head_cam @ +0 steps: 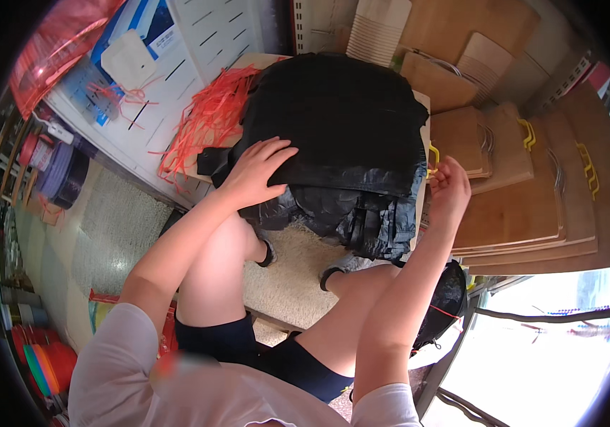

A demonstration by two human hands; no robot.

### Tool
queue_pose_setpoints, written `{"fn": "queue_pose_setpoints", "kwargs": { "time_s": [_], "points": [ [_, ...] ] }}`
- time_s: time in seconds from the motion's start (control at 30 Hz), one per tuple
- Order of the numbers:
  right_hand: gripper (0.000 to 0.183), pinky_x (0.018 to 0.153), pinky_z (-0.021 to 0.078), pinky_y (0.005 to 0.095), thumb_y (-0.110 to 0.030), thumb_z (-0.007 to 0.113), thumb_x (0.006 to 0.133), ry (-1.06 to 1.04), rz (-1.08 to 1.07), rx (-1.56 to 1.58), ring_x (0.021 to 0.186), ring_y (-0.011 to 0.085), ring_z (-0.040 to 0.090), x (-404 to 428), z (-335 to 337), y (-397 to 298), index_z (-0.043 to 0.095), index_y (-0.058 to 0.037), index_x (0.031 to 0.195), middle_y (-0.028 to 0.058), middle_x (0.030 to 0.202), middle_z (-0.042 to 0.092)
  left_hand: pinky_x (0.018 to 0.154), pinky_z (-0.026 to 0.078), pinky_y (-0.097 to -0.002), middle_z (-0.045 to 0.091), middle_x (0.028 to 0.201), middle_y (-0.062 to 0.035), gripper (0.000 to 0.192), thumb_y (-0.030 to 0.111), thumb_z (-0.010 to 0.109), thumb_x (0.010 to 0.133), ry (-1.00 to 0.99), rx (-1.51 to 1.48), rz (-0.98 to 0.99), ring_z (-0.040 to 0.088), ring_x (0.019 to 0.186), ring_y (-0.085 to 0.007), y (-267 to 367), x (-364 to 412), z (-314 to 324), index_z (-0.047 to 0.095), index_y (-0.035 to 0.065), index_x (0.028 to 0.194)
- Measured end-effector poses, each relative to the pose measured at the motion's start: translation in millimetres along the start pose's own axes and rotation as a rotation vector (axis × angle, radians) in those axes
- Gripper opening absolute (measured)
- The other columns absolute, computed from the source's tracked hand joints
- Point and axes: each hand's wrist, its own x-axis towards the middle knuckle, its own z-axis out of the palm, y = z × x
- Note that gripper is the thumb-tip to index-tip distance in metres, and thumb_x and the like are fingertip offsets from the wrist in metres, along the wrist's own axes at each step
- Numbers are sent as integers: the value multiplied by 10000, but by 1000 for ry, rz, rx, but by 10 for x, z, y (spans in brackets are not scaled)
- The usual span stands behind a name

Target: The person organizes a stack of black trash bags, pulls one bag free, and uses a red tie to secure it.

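A thick pile of black plastic bags (331, 123) covers most of a small low table in front of me and hangs over its near edge. My left hand (257, 173) lies on the pile's near left part, palm down with fingers spread. Beyond the table's right edge is my right hand (448, 184), raised, its fingers curled near the yellow handle (433, 159) of a wooden board. Whether anything thin sits between those fingers cannot be made out. A loose bunch of red plastic strings (211, 109) lies left of the pile.
Wooden boards (513, 213), some with yellow handles, lean on the right. Ridged washboards (378, 32) stand at the back. To the left is a white slotted metal shelf (176, 69). A black mesh bag (443, 299) is beside my right knee. Colourful plastic basins (48, 368) stand lower left.
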Motion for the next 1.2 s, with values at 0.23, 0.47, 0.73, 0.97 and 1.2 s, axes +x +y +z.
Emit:
{"fn": "queue_pose_setpoints", "kwargs": {
  "time_s": [0.23,0.47,0.73,0.97,1.2],
  "points": [
    [297,674,480,274,-233,609,856,-134,-258,-975,778,148,610,57,-80,342,597,28,999,119,834,643,882,456,-394,572,1105,-89,419,114,654,712,123,11,-33,553,1027,-295,78,152,-116,579,73,1122],
    [320,607,472,244,-274,571,900,-150,-109,-937,693,133,587,-82,104,268,592,12,1041,86,865,635,704,490,-421,613,931,-104,219,176,598,828,147,30,-32,601,860,-326,-169,562,-381,598,92,1030],
    [404,565,470,230,-360,486,947,-94,46,-309,643,123,590,-111,259,214,543,24,1061,118,854,646,756,473,-400,620,972,-200,322,208,569,885,143,50,-83,580,896,-388,-481,971,-669,547,4,1133],
    [485,626,524,268,-379,562,910,-508,135,-388,719,172,630,-440,625,287,530,59,1115,148,890,639,666,478,-439,612,816,-227,241,190,528,894,149,118,-58,602,786,-393,-169,901,-798,555,44,1083],
    [766,764,555,404,-509,560,870,-647,465,-169,935,320,622,-889,896,394,315,80,1292,258,1115,538,483,504,-366,636,658,-123,380,131,545,772,-36,283,167,650,580,-262,696,441,-434,564,6,1130]
  ]
}}
